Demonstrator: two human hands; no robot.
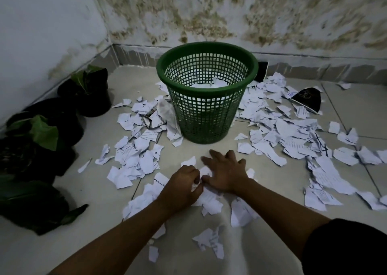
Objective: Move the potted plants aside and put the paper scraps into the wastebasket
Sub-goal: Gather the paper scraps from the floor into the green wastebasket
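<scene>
Two bare forearms reach in from the bottom edge, the right one ending in a dark sleeve [343,245] at the lower right corner. Both point away from the camera toward the wastebasket [207,92].

Left hand [184,187]: its grip is closed, fingers curled into a loose fist around crumpled white paper that shows between the fingertips. It rests on the heap of paper scraps [209,201] just in front of the camera.

Right hand [225,173]: its grip is open, fingers spread flat and pointing toward the basket, palm down on the same heap. The two hands touch at the thumbs.

Green and of open lattice plastic, the wastebasket stands upright on the tiled floor [117,193], its long axis vertical and its mouth up, near the wall corner. White paper lies inside at the bottom. Scraps are strewn on the floor to both sides of it and thickly to its right, with a bare patch of tile between the basket and the hands. A black torn piece [307,98] lies among the scraps at the right.

Potted plants [41,136] in dark pots stand in a row along the left wall, well apart from the basket, the farthest one [90,90] nearest the corner.
</scene>
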